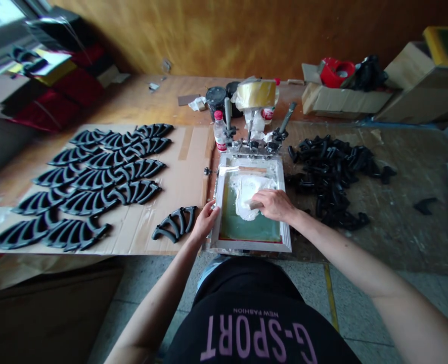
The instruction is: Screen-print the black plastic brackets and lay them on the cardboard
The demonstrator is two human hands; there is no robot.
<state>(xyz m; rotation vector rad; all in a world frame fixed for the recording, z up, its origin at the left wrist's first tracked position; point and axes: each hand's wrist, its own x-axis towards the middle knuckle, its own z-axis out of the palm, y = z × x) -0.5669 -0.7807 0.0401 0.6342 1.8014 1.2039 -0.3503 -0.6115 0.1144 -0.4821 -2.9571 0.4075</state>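
Note:
A screen printing frame (286, 230) lies flat in front of me, with a green mesh (233, 225) inside its pale border. White ink (247, 189) is spread thickly over the mesh's upper middle. My right hand (275, 205) is closed around a small squeegee (255, 204), whose edge rests in the ink; the fingers hide much of it. At the frame's left side, my left hand (206, 221) grips the border. Just left of that hand, curved black handles (176, 223) lie side by side on cardboard. Metal hinge clamps (252, 146) hold the frame's far end.
Rows of black handles (95, 172) cover the cardboard sheet (188, 177) at left. A loose heap of black handles (333, 172) lies at right. Behind the clamps stand a red-capped bottle (220, 132) and a dark tub (215, 98). Cardboard boxes (345, 101) occupy the back right.

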